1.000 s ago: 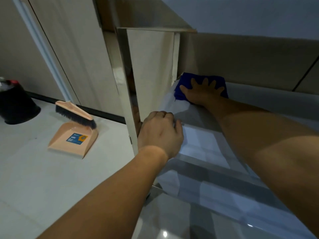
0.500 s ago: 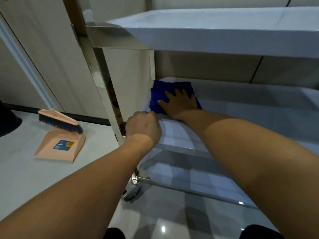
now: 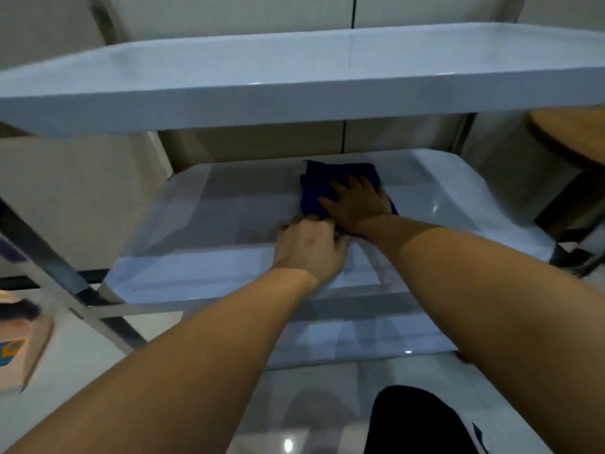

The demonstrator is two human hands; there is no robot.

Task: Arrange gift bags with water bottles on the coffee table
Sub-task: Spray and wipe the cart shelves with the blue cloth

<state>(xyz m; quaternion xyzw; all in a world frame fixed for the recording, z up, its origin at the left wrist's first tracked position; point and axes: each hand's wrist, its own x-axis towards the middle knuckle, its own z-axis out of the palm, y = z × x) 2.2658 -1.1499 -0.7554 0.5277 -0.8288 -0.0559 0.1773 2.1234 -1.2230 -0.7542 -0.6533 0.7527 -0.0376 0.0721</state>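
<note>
The coffee table has a glossy white top (image 3: 294,70) and a white lower shelf (image 3: 212,217) under it. On that shelf, towards the back, lies a folded dark blue cloth (image 3: 327,178). My right hand (image 3: 357,204) presses flat on the cloth with its fingers spread. My left hand (image 3: 311,250) rests on the shelf just in front of the cloth, fingers curled under and knuckles up. Its fingertips are hidden, so I cannot tell whether they touch the cloth.
A metal table leg (image 3: 59,273) slants down at the left. A peach dustpan (image 3: 16,352) with a brush lies on the floor at the left edge. A round wooden piece (image 3: 566,132) stands at the right. My dark-clad knee (image 3: 415,421) is at the bottom.
My right hand has slid the blue cloth from the shelf's left back corner towards the middle. My left hand has left the table's left leg and now sits mid-shelf beside the cloth.
</note>
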